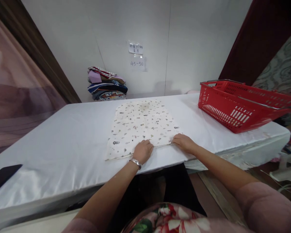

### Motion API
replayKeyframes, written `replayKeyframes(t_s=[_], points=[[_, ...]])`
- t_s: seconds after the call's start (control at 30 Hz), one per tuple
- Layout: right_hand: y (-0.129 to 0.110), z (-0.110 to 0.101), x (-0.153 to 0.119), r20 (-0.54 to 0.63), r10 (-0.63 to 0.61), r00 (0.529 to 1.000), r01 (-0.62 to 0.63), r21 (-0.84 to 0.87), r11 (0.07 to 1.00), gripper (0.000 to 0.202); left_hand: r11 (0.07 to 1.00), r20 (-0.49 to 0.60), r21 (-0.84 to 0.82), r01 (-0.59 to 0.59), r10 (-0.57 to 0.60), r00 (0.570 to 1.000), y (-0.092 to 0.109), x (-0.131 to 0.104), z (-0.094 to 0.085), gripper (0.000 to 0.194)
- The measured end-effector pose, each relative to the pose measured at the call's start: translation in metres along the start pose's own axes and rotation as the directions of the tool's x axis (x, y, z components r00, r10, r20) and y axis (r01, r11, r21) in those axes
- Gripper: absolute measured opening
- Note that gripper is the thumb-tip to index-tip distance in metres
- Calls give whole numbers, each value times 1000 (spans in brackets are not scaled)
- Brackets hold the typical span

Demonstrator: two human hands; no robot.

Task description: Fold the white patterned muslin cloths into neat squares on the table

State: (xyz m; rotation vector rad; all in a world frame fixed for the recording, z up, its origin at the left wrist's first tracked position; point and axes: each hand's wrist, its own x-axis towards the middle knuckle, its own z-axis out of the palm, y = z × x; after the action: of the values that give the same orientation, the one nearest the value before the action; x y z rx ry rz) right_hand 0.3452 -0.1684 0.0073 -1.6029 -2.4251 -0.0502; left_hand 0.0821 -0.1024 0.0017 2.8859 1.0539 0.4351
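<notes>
A white cloth (140, 124) with a small scattered print lies folded in a rough rectangle on the table, its layered edge facing me. My left hand (143, 151), with a silver bracelet at the wrist, is closed on the middle of that near edge, fingers curled over the fabric. At the near right corner, my right hand (183, 143) pinches the cloth between its fingers and thumb. The thumbs are mostly hidden. A faint brownish patch shows near the cloth's far edge.
A white-covered table (70, 139) spans the view. On its right stands a red plastic basket (232, 106) with metal handles. A stack of folded fabrics (108, 84) sits against the back wall. A dark flat object (5, 176) lies at the left edge. Paper signs (137, 63) hang on the wall.
</notes>
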Motion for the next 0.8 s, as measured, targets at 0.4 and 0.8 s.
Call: replayKeyframes(t_s=[0.4,0.8], points=[[2,-7,8,125,-8,992,17,-72,997,29,997,59,70,-31,27,998,2,0,-2,24],[5,-2,8,70,28,997,-19,-129,991,25,989,123,142,-27,9,992,5,3,-5,25]])
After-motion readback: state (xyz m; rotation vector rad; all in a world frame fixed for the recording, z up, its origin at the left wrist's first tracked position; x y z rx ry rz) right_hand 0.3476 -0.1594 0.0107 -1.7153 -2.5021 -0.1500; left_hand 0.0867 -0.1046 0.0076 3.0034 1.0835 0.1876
